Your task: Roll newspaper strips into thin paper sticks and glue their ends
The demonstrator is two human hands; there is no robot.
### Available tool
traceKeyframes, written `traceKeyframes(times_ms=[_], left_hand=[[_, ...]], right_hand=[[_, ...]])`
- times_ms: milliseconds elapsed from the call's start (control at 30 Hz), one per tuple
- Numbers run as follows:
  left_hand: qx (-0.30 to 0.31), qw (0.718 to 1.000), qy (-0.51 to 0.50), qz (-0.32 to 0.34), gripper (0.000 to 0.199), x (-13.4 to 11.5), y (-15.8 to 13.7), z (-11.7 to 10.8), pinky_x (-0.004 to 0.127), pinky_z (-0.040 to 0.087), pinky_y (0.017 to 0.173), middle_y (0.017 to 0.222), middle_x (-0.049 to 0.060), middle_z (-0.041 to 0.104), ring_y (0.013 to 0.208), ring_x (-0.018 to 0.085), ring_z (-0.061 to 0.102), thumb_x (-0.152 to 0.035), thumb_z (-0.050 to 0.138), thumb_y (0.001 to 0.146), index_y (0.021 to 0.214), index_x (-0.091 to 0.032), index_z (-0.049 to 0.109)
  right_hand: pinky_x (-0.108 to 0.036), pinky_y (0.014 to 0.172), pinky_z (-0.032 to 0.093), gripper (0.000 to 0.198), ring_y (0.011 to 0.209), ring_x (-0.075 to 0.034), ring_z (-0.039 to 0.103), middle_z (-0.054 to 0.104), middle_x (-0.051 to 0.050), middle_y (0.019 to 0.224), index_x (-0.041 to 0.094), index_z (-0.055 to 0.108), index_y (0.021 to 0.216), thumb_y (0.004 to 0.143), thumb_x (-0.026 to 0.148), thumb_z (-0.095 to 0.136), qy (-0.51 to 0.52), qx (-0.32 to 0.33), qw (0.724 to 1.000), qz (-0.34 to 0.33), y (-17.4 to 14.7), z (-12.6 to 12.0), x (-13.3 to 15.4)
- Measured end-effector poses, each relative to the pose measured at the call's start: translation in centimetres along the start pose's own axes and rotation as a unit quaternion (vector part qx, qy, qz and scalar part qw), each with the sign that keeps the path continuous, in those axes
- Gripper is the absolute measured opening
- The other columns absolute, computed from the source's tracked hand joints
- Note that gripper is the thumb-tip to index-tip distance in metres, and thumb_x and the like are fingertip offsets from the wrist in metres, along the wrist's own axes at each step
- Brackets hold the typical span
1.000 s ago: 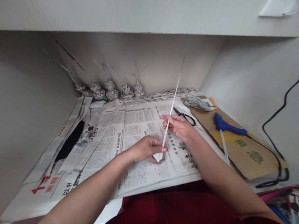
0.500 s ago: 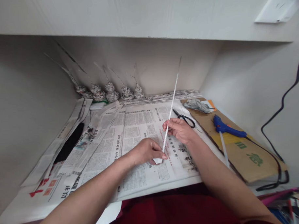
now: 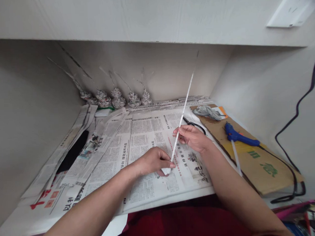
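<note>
A thin rolled paper stick (image 3: pixel 187 98) slants up and away to the right between my hands. My left hand (image 3: pixel 156 160) pinches its lower end, where a small whitish folded or woven paper piece (image 3: pixel 166 170) shows under the fingers; most of that piece is hidden. Higher up the stick, my right hand (image 3: pixel 190 135) grips it between thumb and fingertips. Both hands are just above the newspaper sheets (image 3: pixel 140 139). Black-handled scissors (image 3: pixel 196 124) lie behind my right hand, which partly covers them.
Several woven paper gourd shapes (image 3: pixel 118 98) stand along the back wall beside a row of paper sticks (image 3: pixel 167 104). At the right, a blue glue gun (image 3: pixel 239 135) and a grey cloth (image 3: pixel 207 112) lie on cardboard (image 3: pixel 273 172). A shelf edge (image 3: pixel 155 42) overhangs the table.
The stick's upper end has swung to the right. My right hand has shifted slightly right with it, while my left hand stays in nearly the same place.
</note>
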State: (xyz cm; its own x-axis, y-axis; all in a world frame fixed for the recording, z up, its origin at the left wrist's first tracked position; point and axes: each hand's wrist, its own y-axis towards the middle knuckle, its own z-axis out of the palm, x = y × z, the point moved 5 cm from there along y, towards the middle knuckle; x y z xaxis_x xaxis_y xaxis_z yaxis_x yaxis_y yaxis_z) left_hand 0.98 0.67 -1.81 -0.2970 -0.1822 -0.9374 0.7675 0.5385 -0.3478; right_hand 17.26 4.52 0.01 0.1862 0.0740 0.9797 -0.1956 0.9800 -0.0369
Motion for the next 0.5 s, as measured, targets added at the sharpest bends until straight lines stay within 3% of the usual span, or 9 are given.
traceKeyframes(times_ms=[133, 267, 500], left_hand=[[0.002, 1.0, -0.002, -0.004, 0.027, 0.16, 0.01, -0.03, 0.03, 0.055, 0.06, 0.064, -0.001, 0.056, 0.061, 0.013, 0.06, -0.04, 0.072, 0.065, 0.068, -0.014, 0.067], [0.014, 1.0, 0.0, -0.005, 0.026, 0.3, 0.01, 0.0, 0.031, 0.055, 0.06, 0.066, 0.0, 0.058, 0.063, 0.014, 0.061, -0.04, 0.071, 0.066, 0.071, -0.015, 0.068], [0.04, 0.999, 0.012, -0.002, 0.027, 0.17, -0.13, 0.2, 0.03, 0.055, 0.061, 0.076, 0.003, 0.065, 0.069, 0.015, 0.062, -0.041, 0.068, 0.07, 0.079, -0.015, 0.07]], right_hand=[[-0.022, 0.043, 0.027, 0.025, 0.055, -0.009, 0.046, 0.059, -0.003, 0.066, 0.016, 0.07, 0.074, 0.072, 0.041, 0.07, -0.016, -0.041, 0.999, -0.02, 0.19, 0.0, -0.04], [-0.022, 0.044, 0.029, 0.028, 0.059, -0.01, 0.049, 0.059, -0.004, 0.068, 0.017, 0.071, 0.083, 0.074, 0.043, 0.068, -0.005, -0.011, 1.0, 0.006, -0.01, 0.44, -0.03], [-0.021, 0.04, 0.023, 0.023, 0.05, -0.007, 0.043, 0.059, -0.003, 0.063, 0.016, 0.07, 0.07, 0.07, 0.039, 0.072, -0.005, -0.03, 1.0, -0.008, 0.31, 0.11, -0.34]])
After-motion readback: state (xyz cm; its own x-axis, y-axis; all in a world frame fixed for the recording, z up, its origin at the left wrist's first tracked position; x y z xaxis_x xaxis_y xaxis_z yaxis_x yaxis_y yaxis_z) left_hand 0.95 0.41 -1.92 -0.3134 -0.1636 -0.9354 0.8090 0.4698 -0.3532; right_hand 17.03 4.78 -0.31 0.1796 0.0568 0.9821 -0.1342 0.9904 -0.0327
